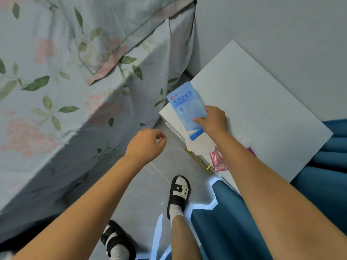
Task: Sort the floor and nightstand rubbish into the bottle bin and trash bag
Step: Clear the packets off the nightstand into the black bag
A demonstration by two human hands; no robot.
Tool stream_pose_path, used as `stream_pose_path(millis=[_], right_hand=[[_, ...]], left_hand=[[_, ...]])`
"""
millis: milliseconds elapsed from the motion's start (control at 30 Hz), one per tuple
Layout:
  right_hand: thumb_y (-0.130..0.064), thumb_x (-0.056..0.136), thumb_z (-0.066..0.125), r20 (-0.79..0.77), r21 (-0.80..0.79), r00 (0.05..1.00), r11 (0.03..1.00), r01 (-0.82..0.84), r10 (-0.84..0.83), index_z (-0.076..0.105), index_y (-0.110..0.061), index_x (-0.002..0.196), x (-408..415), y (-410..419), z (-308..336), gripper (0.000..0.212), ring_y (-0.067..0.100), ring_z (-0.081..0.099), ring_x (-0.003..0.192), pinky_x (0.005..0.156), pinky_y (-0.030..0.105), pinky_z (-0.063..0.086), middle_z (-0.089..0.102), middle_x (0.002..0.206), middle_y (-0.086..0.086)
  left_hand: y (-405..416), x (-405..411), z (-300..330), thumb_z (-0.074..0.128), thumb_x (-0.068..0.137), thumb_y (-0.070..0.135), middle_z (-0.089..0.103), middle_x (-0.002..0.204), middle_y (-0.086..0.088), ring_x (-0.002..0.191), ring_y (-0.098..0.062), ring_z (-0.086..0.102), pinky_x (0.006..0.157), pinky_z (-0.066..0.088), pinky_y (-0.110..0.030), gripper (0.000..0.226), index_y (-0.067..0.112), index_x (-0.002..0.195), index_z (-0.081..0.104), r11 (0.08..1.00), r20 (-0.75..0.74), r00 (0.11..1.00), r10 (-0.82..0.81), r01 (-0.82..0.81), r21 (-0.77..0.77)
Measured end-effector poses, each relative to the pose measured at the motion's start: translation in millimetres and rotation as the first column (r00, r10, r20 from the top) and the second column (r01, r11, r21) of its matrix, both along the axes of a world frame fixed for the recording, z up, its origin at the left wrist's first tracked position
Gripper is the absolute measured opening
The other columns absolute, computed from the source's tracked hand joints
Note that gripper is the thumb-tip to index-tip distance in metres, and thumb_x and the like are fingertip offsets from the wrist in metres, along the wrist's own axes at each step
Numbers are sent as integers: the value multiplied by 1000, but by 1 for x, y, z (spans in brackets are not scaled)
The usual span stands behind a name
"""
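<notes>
My right hand [213, 121] pinches the blue snack packet [185, 106] over the nightstand surface [262, 109] edge, left hand [147, 142] loosely curled, empty; the slick packet could slip to the floor [150, 184].

Blue packet [186, 107], floral bedsheet [56, 91]

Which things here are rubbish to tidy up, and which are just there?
For the job:
blue snack packet, held by the right hand
pink wrapper on the nightstand
white paper at its edge

Just there:
floral bedsheet
blue curtain
sandals
</notes>
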State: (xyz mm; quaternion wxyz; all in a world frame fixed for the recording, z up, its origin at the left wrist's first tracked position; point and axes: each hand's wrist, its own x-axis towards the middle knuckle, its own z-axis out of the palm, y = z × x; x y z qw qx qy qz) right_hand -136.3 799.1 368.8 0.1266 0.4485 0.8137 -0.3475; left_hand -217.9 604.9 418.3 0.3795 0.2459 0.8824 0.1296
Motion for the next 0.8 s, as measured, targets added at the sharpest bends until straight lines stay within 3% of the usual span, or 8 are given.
stream_pose_path(millis=[167, 233, 300, 400, 467, 533, 700, 800], right_hand=[[-25, 87, 68, -217, -201, 958, 969, 144, -187, 63, -10, 106, 10, -4, 17, 25, 14, 60, 84, 57, 8, 43, 64, 97, -1], [-23, 87, 68, -268, -349, 909, 912, 215, -318, 61, -18, 106, 17, -9, 29, 21, 10, 62, 84, 61, 11, 47, 64, 94, -6], [-21, 86, 69, -292, -467, 859, 846, 255, -421, 61, -20, 106, 25, -17, 39, 21, 8, 65, 84, 63, 14, 52, 66, 94, -7], [-18, 85, 71, -280, -564, 815, 774, 288, -507, 61, -23, 104, 34, -31, 50, 23, 15, 69, 89, 72, 30, 59, 70, 97, -2], [-13, 83, 73, -273, -617, 801, 736, 279, -533, 61, -22, 105, 35, -42, 53, 26, 19, 70, 87, 72, 35, 60, 71, 98, 2], [-9, 79, 75, -271, -633, 809, 729, 258, -521, 60, -19, 110, 32, -54, 54, 35, 20, 70, 85, 71, 34, 59, 70, 100, 6], [-7, 74, 79, -242, -659, 870, 731, 177, -429, 58, -21, 115, 19, -83, 49, 48, 24, 69, 95, 82, 44, 58, 68, 109, 5], [-11, 73, 81, -214, -666, 920, 738, 108, -328, 55, -28, 114, 9, -99, 47, 51, 23, 67, 101, 83, 43, 58, 65, 118, 0]], left_hand=[[10, 7, -5, 56, 92, 38, 64, 113, 2, 96, -13, 59, 85, 48, -28, 32, 17, 115, 63, 995, 109, 990, 93, -97, 38], [17, 9, -4, 57, 91, 46, 62, 114, 5, 98, -11, 59, 87, 47, -26, 43, 16, 121, 58, 968, 225, 950, 217, -239, 72], [24, 10, 0, 55, 89, 53, 64, 115, 6, 102, -11, 62, 93, 50, -31, 49, 17, 122, 58, 903, 414, 845, 340, -416, 108], [30, 10, 8, 58, 89, 51, 71, 107, -1, 97, -17, 68, 90, 54, -37, 37, 19, 106, 65, 774, 642, 640, 423, -624, 112], [30, 9, 10, 64, 85, 48, 75, 98, -2, 88, -20, 72, 80, 57, -36, 36, 16, 100, 69, 724, 670, 586, 456, -682, 105], [25, 8, 10, 70, 83, 40, 76, 92, 1, 79, -18, 73, 70, 59, -31, 28, 16, 97, 70, 708, 657, 594, 465, -695, 127], [-7, 2, 5, 75, 82, 23, 74, 99, -4, 86, -24, 72, 80, 59, -40, 19, 14, 98, 70, 676, 644, 559, 523, -732, 86], [-38, -1, 0, 72, 84, 21, 73, 98, 0, 85, -19, 71, 71, 59, -33, 14, 19, 97, 68, 626, 659, 502, 561, -777, 59]])
